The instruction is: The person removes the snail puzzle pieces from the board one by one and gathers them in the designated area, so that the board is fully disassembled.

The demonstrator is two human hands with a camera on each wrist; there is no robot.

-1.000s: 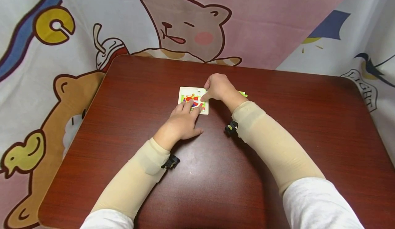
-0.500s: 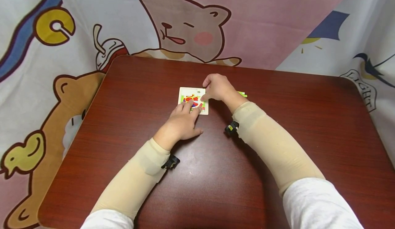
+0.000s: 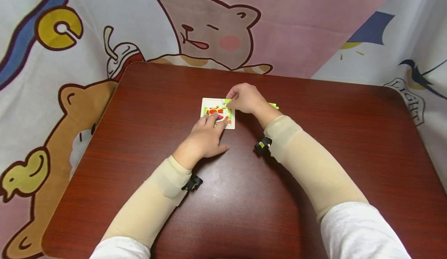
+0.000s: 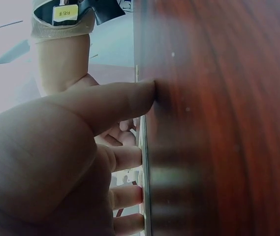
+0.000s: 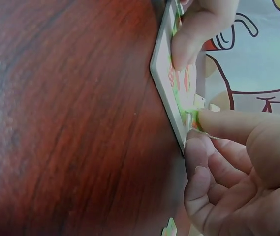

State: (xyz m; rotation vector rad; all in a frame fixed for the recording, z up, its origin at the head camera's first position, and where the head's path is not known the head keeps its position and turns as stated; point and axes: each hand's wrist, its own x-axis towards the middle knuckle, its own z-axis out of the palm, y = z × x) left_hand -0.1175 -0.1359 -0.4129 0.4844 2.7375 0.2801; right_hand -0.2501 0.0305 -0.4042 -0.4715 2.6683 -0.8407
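Observation:
A small square puzzle board [image 3: 207, 102] with a pale border and a red, green and blue picture lies flat on the table. My left hand [image 3: 204, 139] rests on its near side, fingers extended over the picture and thumb on the tabletop; in the left wrist view those fingertips [image 4: 130, 194] press on the board. At the board's far right corner my right hand [image 3: 246, 99] pinches a green puzzle piece [image 5: 195, 119] between thumb and fingers. That piece overlaps the board's corner area, and the fingertips hide part of it.
Another green puzzle piece [image 3: 275, 106] lies on the table, partly behind the right wrist. The dark red-brown wooden table [image 3: 349, 142] has rounded corners. A cartoon-printed cloth [image 3: 290, 30] hangs behind it and along its left side.
My right hand has shifted slightly left over the board's far right corner, and green now shows there beneath its fingertips. The left hand has stayed in place on the board.

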